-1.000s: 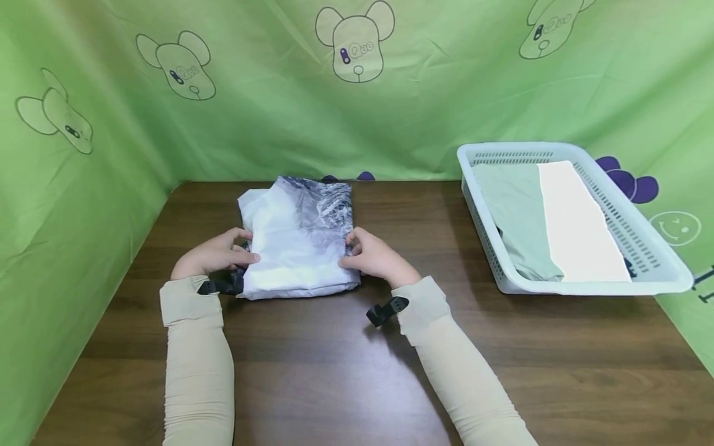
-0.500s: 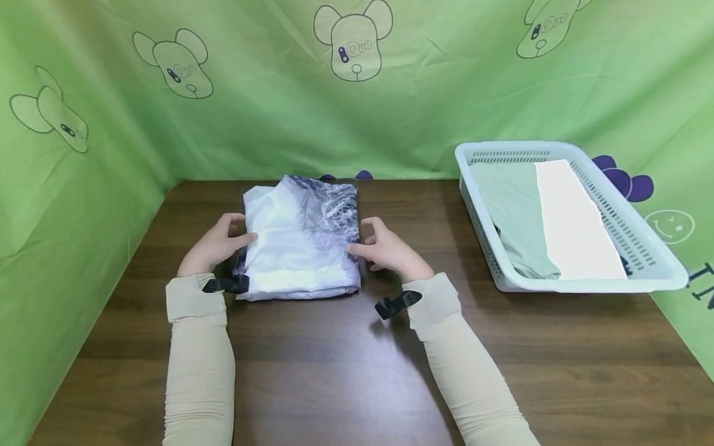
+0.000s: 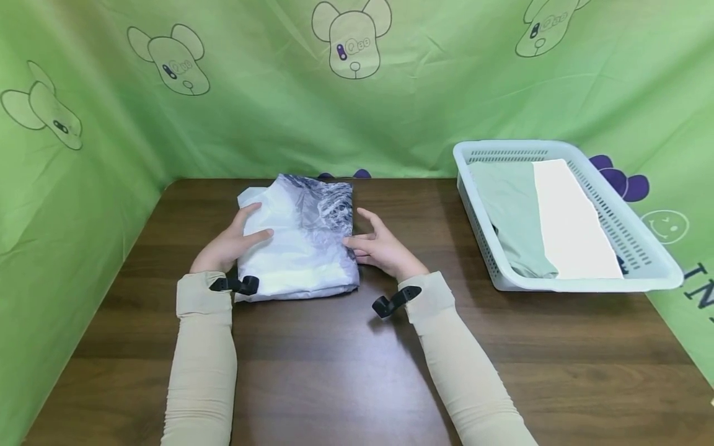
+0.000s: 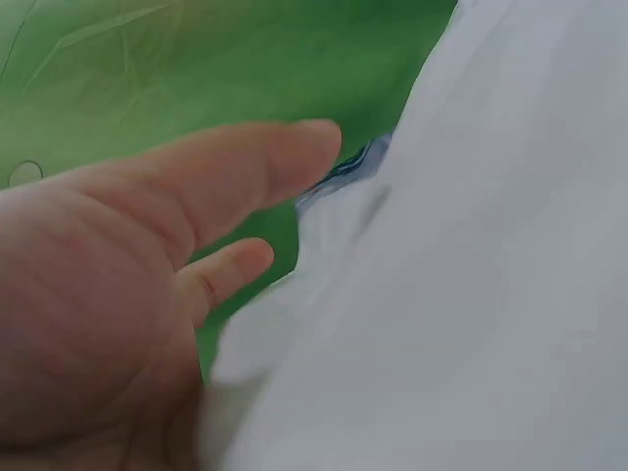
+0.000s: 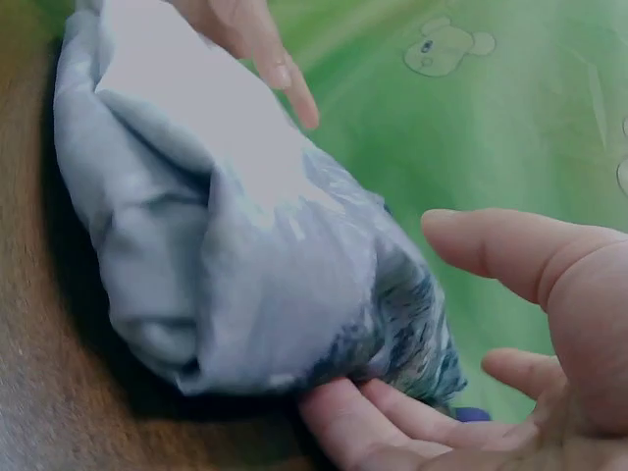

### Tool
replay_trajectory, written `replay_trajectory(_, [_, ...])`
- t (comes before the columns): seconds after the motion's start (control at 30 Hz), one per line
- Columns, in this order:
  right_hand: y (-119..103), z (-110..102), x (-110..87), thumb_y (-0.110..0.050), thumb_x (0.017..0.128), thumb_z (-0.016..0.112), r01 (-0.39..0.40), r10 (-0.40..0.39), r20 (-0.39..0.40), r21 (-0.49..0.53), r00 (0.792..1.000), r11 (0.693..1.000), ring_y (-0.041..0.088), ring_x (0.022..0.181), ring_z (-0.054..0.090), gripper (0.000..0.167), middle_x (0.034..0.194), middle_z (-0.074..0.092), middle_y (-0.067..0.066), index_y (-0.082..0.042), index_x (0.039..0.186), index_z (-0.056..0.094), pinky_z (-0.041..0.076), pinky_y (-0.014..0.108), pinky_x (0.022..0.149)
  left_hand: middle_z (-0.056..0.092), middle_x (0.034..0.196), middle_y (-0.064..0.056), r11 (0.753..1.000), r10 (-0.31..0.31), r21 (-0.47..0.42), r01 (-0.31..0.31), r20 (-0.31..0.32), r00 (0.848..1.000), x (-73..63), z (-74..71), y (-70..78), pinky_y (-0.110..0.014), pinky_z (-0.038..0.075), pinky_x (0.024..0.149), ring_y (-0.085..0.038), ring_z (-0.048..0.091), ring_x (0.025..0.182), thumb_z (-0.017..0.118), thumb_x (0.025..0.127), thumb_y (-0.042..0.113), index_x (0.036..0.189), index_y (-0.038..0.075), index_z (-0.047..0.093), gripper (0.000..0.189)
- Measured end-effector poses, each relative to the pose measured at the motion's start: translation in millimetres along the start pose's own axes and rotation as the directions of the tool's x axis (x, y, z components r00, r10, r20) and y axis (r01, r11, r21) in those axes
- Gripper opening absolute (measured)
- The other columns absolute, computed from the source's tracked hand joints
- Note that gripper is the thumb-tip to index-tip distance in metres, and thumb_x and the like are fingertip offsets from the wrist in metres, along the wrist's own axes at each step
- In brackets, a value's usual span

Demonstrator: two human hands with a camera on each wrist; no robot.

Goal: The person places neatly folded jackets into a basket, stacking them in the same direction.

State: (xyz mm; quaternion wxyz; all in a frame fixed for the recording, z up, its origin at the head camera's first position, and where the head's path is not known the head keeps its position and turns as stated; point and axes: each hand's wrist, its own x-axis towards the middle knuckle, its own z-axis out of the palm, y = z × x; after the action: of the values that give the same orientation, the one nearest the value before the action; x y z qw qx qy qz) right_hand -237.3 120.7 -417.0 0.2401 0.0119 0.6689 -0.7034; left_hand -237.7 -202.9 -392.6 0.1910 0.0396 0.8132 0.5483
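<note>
A folded white garment (image 3: 295,248) with a dark blue-grey print lies on the table. Over its left edge, my left hand (image 3: 227,243) is spread, thumb and forefinger reaching above the white fabric. In the left wrist view the thumb stands apart from the white cloth (image 4: 471,265). My right hand (image 3: 385,249) is at the right edge, its thumb near the border and fingers extended. From the right wrist, the layered folds of the garment (image 5: 265,245) show; several fingertips (image 5: 339,407) are right at its printed edge, while the thumb is raised clear of it.
A pale blue plastic basket (image 3: 476,214) stands at the right of the brown wooden table (image 3: 312,371). It contains a light green cloth (image 3: 513,217) and a white cloth (image 3: 571,223). A green printed curtain (image 3: 268,111) hangs behind and at the sides.
Both hands have loosened from the garment's sides. My left hand has moved in over the fabric, and the right has spread its fingers. The garment shifted slightly right, then back left.
</note>
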Motion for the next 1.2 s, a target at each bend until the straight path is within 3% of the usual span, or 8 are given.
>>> replay_trajectory(0.23, [5.4, -0.7, 1.5, -0.009, 0.096, 0.067, 0.005, -0.008, 0.045, 0.052, 0.999, 0.999, 0.010, 0.070, 0.052, 0.086, 0.101, 0.062, 0.006, -0.041, 0.160, 0.020, 0.048, 0.028, 0.069, -0.013, 0.168, -0.009, 0.993, 0.021, -0.120, -0.015, 0.049, 0.999, 6.1, 9.2, -2.2, -0.062, 0.001, 0.120, -0.031, -0.010, 0.152, 0.062, 0.101, 0.024, 0.164, 0.028, 0.007, 0.083])
replay_trajectory(0.3, [6.9, -0.8, 2.0, -0.010, 0.096, 0.067, 0.011, -0.014, 0.057, 0.051, 0.998, 0.999, 0.013, 0.082, 0.056, 0.086, 0.126, 0.056, 0.009, -0.043, 0.160, 0.020, 0.049, 0.032, 0.080, -0.013, 0.167, -0.008, 0.989, 0.046, -0.143, -0.037, 0.064, 0.997, 8.5, 12.4, -2.7, -0.061, -0.001, 0.120, -0.030, -0.011, 0.152, 0.062, 0.101, 0.020, 0.164, 0.027, 0.008, 0.083])
replay_trajectory(0.37, [8.4, -1.0, 2.6, -0.010, 0.096, 0.067, 0.034, -0.037, 0.069, 0.041, 0.997, 0.999, 0.020, 0.114, 0.054, 0.087, 0.155, 0.033, 0.010, -0.044, 0.160, 0.019, 0.045, 0.041, 0.100, -0.014, 0.167, -0.009, 0.986, 0.066, -0.157, -0.053, 0.082, 0.994, 10.6, 15.5, -3.1, -0.060, -0.003, 0.120, -0.029, -0.011, 0.152, 0.062, 0.101, 0.017, 0.164, 0.026, 0.008, 0.083])
replay_trajectory(0.43, [10.3, -1.4, 4.2, -0.008, 0.095, 0.067, 0.078, -0.081, 0.084, 0.037, 0.993, 0.996, 0.027, 0.141, 0.033, 0.089, 0.168, 0.001, 0.004, -0.042, 0.161, 0.017, 0.032, 0.048, 0.115, -0.014, 0.167, -0.009, 0.985, 0.080, -0.162, -0.063, 0.100, 0.992, 12.1, 17.9, -3.4, -0.060, -0.003, 0.120, -0.029, -0.011, 0.151, 0.062, 0.101, 0.015, 0.164, 0.026, 0.009, 0.083])
replay_trajectory(0.5, [12.2, -1.6, 5.4, -0.006, 0.094, 0.068, 0.125, -0.127, 0.089, 0.021, 0.988, 0.992, 0.028, 0.152, 0.009, 0.092, 0.169, -0.011, 0.000, -0.041, 0.162, 0.017, 0.018, 0.049, 0.121, -0.014, 0.167, -0.009, 0.985, 0.086, -0.161, -0.067, 0.116, 0.989, 13.2, 19.7, -3.5, -0.060, -0.001, 0.120, -0.029, -0.009, 0.151, 0.063, 0.100, 0.013, 0.164, 0.026, 0.009, 0.084])
replay_trajectory(0.63, [15.3, -2.3, 7.6, -0.003, 0.091, 0.070, 0.209, -0.206, 0.096, -0.017, 0.974, 0.978, 0.024, 0.154, -0.006, 0.098, 0.169, -0.011, -0.003, -0.041, 0.162, 0.015, 0.006, 0.048, 0.123, -0.010, 0.168, -0.009, 0.987, 0.093, -0.146, -0.073, 0.132, 0.987, 14.6, 21.5, -3.5, -0.061, 0.002, 0.120, -0.031, -0.006, 0.152, 0.065, 0.099, 0.012, 0.164, 0.026, 0.012, 0.085])
replay_trajectory(0.9, [18.1, -3.6, 10.1, 0.002, 0.088, 0.070, 0.275, -0.267, 0.107, -0.062, 0.958, 0.960, 0.022, 0.154, -0.006, 0.099, 0.169, 0.002, -0.011, -0.036, 0.163, 0.018, 0.002, 0.052, 0.122, 0.003, 0.169, -0.008, 0.991, 0.128, -0.068, -0.118, 0.171, 0.977, 18.7, 24.1, -5.4, -0.058, 0.000, 0.121, -0.028, -0.006, 0.154, 0.069, 0.096, 0.010, 0.163, 0.020, 0.020, 0.083])
replay_trajectory(1.2, [19.1, -4.3, 10.6, 0.007, 0.087, 0.068, 0.277, -0.271, 0.122, -0.033, 0.955, 0.960, 0.024, 0.153, 0.006, 0.098, 0.169, 0.006, -0.010, -0.030, 0.163, 0.020, 0.018, 0.048, 0.122, 0.005, 0.169, -0.004, 0.990, 0.143, -0.035, -0.139, 0.199, 0.970, 18.5, 26.9, -3.9, -0.054, 0.001, 0.122, -0.023, -0.006, 0.154, 0.072, 0.094, 0.010, 0.163, 0.022, 0.020, 0.087])
